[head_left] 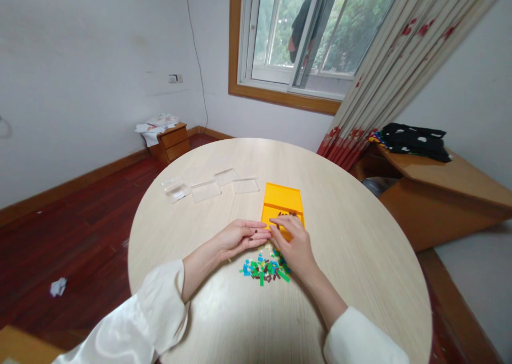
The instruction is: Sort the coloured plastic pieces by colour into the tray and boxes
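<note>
Yellow tray (282, 195), green, blue and brown pieces (262, 278), white sleeves (164, 294), red-flowered cream curtain (400, 60)

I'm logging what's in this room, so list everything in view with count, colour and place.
Table: one, pale, centre
Case: one, yellow, open on table
Pieces: several, brown, in case
Pile: many bits, mainly green, blue, brown, below case
Trays: four, transparent, left of case
Drawers: one unit, brown, back left
Papers: several, mostly white, on drawers
Socket: colour unclear, back wall
Cord: one, dark, back wall
Window: one, white-framed, back
Curtain: one, cream and red, by window
Cabinet: one, brown, right
Cloth: black and white, on cabinet
Scrap: one, white, on red floor
Sleeves: two, white
Left hand: one, dark bits on fingers
Right hand: one, over case
</note>
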`<state>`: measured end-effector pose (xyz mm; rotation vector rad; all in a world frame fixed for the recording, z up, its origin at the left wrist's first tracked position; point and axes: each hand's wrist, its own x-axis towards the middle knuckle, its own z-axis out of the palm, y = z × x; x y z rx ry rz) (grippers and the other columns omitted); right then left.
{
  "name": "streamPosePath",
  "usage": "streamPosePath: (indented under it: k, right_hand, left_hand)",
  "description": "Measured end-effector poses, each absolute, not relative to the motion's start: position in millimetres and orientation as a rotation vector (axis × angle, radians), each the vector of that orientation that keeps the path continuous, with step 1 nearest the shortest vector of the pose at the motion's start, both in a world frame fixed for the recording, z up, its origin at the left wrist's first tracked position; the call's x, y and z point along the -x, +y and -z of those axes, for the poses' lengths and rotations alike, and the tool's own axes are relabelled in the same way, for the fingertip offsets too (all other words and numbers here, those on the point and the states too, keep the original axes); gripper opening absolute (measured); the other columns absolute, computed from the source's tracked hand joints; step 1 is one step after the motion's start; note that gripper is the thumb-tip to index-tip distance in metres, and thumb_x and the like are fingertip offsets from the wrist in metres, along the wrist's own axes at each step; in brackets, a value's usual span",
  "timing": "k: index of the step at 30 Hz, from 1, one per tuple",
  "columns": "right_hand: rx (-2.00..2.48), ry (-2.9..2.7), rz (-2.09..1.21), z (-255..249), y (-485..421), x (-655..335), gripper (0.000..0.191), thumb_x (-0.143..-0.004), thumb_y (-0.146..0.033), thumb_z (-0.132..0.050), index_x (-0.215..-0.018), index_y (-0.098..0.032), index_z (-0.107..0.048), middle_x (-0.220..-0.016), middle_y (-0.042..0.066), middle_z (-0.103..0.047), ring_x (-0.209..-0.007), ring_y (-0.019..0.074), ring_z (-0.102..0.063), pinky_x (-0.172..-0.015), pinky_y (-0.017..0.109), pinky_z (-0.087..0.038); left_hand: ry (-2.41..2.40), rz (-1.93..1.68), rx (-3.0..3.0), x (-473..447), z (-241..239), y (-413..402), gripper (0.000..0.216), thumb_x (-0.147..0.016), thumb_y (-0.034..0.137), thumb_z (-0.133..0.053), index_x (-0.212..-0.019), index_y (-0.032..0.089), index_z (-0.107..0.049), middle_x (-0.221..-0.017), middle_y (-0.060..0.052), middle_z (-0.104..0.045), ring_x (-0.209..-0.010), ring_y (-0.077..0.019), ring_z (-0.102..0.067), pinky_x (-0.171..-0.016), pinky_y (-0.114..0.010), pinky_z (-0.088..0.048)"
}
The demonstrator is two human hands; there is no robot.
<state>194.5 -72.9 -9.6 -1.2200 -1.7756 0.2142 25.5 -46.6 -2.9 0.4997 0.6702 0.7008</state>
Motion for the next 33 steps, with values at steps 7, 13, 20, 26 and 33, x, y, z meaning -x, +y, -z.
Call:
streamPosePath:
  k: [7,13,20,26,33]
  right_hand:
    - [1.253,-1.949,-0.226,14.1,-80.6,-174.9,0.016,-0.082,-0.021,-0.059,-0.092,-0.024,-0.071,-0.091,0.007,-0.065,-0.087,0.0229,-0.058,-0.076,0.040,-0.045]
    - [1.271,-1.943,-0.291,10.8,-78.6,-178.8,0.012,-0.080,-0.019,-0.062,-0.088,-0.024,-0.069,-0.087,0.004,-0.066,-0.086,0.0217,-0.058,-0.075,0.038,-0.043]
    - [1.252,-1.924,-0.292,10.2,-79.8,-176.5,0.006,-0.080,-0.018,-0.060,-0.081,-0.022,-0.065,-0.079,0.003,-0.066,-0.080,0.0204,-0.059,-0.072,0.035,-0.041]
    - [1.236,-1.902,-0.247,5.6,-82.1,-179.6,0.005,-0.082,-0.020,-0.058,-0.079,-0.022,-0.062,-0.078,0.003,-0.068,-0.079,0.0206,-0.059,-0.073,0.035,-0.040]
    - [1.246,-1.854,-0.104,3.9,-78.7,-189.5,0.007,-0.084,-0.023,-0.056,-0.081,-0.022,-0.062,-0.081,0.004,-0.068,-0.080,0.0208,-0.059,-0.075,0.036,-0.039]
  left_hand:
    - [0.631,-0.738,-0.563,-27.6,-2.3,-50.0,0.038,-0.068,-0.011,-0.046,-0.096,0.003,-0.068,-0.095,-0.015,-0.069,-0.080,-0.0136,-0.064,-0.082,-0.025,-0.047]
    - [0.679,-0.757,-0.541,-30.7,-6.1,-49.7,0.037,-0.067,-0.012,-0.048,-0.094,0.005,-0.067,-0.087,-0.012,-0.070,-0.064,-0.0082,-0.061,-0.066,-0.018,-0.047]
    - [0.692,-0.743,-0.546,-30.5,-5.6,-49.4,0.026,-0.070,-0.008,-0.057,-0.089,0.005,-0.069,-0.087,-0.013,-0.070,-0.074,-0.0117,-0.064,-0.070,-0.019,-0.049]
    - [0.684,-0.723,-0.501,-28.1,0.7,-46.6,0.024,-0.074,-0.008,-0.049,-0.087,0.000,-0.067,-0.080,-0.015,-0.069,-0.068,-0.0120,-0.065,-0.076,-0.024,-0.051]
    - [0.787,-0.745,-0.569,-27.9,2.4,-45.2,0.019,-0.088,0.010,-0.048,-0.084,0.002,-0.064,-0.071,-0.016,-0.069,-0.063,-0.0164,-0.067,-0.066,-0.026,-0.053]
